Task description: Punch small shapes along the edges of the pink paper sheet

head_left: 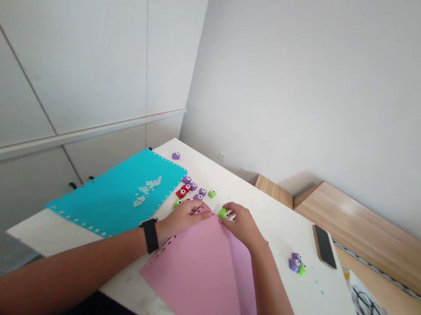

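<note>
The right hand (pixel 242 226) is clenching a green punch (pixel 223 213) at the corner of the pink sheet (pixel 195 274), while the left hand (pixel 184 217) is pressing flat beside it; any sheet slip could misplace the hole

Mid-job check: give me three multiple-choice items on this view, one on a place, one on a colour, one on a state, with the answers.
1. Where is the phone relative to the hands?
A. Left of them
B. Right of them
C. Between them

2. What colour is the sheet under the left hand?
A. Pink
B. Teal
C. Red

3. What is the right hand doing?
A. Hanging empty
B. Lying flat on the sheet
C. Gripping a green punch

1 B: it lies beyond the right hand, to the right.
2 A: the left hand rests on pink.
3 C: its fingers wrap the punch.
</note>
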Tool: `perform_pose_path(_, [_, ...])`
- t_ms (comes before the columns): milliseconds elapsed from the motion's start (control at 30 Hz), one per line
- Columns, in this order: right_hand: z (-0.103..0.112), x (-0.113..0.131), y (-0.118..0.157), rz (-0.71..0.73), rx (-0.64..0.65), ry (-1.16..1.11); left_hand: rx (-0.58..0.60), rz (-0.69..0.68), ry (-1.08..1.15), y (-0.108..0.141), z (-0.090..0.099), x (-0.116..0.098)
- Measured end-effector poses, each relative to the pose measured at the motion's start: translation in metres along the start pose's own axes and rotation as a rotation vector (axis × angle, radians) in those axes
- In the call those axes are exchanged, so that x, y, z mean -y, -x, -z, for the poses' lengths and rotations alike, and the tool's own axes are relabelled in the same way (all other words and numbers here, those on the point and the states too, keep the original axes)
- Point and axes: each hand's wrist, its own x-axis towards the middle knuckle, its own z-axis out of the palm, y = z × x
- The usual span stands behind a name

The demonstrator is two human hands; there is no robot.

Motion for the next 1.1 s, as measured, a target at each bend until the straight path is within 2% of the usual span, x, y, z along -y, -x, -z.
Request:
perform_pose_path(267, [-0.003, 0.011, 0.002, 0.057, -0.007, 0.173, -0.016, 0.005, -0.045, 0.001, -0.001, 0.002])
perform_pose_path(533, [-0.004, 0.02, 0.003, 0.125, -0.013, 0.167, -0.041, -0.017, -0.054, 0.0, -0.002, 0.0])
perform_pose_path(633, [-0.007, 0.021, 0.003, 0.121, 0.003, 0.106, -0.031, -0.022, -0.06, 0.001, -0.001, 0.0])
perform_pose_path(767, [-0.006, 0.018, 0.006, 0.043, 0.069, -0.065, -0.034, -0.017, -0.08, 0.002, 0.0, -0.001])
perform_pose_path(1100, [-0.003, -0.002, 0.005, -0.048, 0.18, -0.395, -0.056, -0.024, -0.105, 0.003, 0.0, -0.004])
